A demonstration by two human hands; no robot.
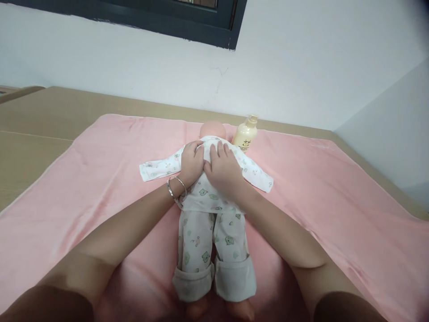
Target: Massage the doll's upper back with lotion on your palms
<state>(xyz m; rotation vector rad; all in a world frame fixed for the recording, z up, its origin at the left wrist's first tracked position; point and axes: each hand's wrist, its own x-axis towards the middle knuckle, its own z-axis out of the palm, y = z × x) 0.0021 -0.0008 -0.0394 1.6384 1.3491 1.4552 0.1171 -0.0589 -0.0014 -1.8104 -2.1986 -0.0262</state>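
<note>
A baby doll [213,129] lies stretched out with its head away from me and its feet toward me. No face shows on its bald head. It wears a white printed top [211,194] with the sleeves spread to both sides, and matching trousers [197,243] with turned-up cuffs. My right hand [224,169] rests flat on the upper body, fingers spread. Beside it, my left hand [192,164] lies on the top near the shoulder, fingers extended and slightly bent, with a bangle on the wrist. The thumbs are close together.
The doll lies on a pink cloth [134,147] spread over a wooden table [30,112]. A pale yellow pump bottle [246,135] stands to the right of the doll's head. Behind the table is a white wall [284,67] with a dark window frame [167,20].
</note>
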